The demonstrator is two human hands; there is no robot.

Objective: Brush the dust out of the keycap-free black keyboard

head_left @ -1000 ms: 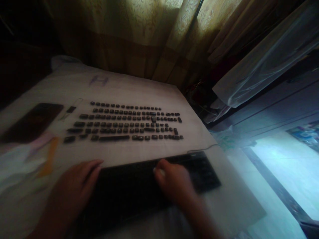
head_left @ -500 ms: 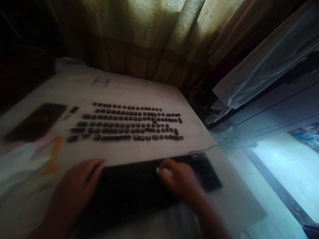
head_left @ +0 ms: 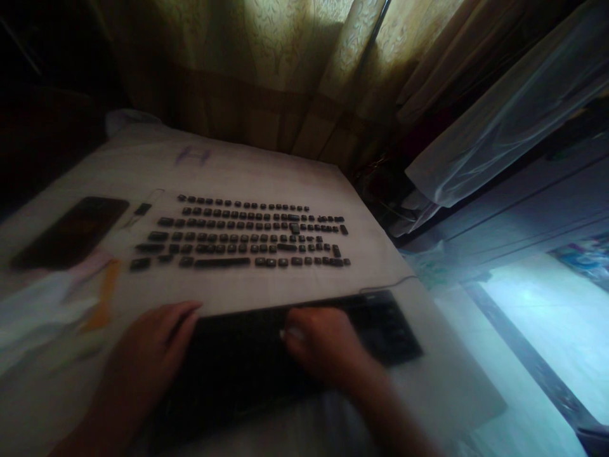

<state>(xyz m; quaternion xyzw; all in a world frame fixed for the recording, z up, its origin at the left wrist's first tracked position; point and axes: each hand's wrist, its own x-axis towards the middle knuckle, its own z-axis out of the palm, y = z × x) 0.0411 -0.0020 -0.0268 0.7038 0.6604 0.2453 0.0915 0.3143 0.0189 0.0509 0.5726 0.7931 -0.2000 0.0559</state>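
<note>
A black keyboard base [head_left: 238,362] lies slanted on the table in front of me, too dark to show detail. My left hand [head_left: 157,343] is closed around its left end, thumb along the top edge. Over the middle of the base, my right hand [head_left: 323,343] is closed with its fingertips down on the surface. A small pale thing [head_left: 295,332] shows in its fingers, too blurred to name. Beyond the base, black keycaps lie in several rows, with the long spacebar keycap [head_left: 222,262] in the nearest row.
At left lie a dark phone [head_left: 71,231], a small black item with a thin loop [head_left: 143,209], a white cloth [head_left: 38,304] and an orange strip [head_left: 102,298]. A cable [head_left: 390,284] leaves the keyboard's far edge. The table's right edge drops to the floor; a curtain [head_left: 266,76] hangs behind.
My right hand has slid left along the keyboard base, the pale thing still in its fingers. My left hand and the keycap rows have stayed put.
</note>
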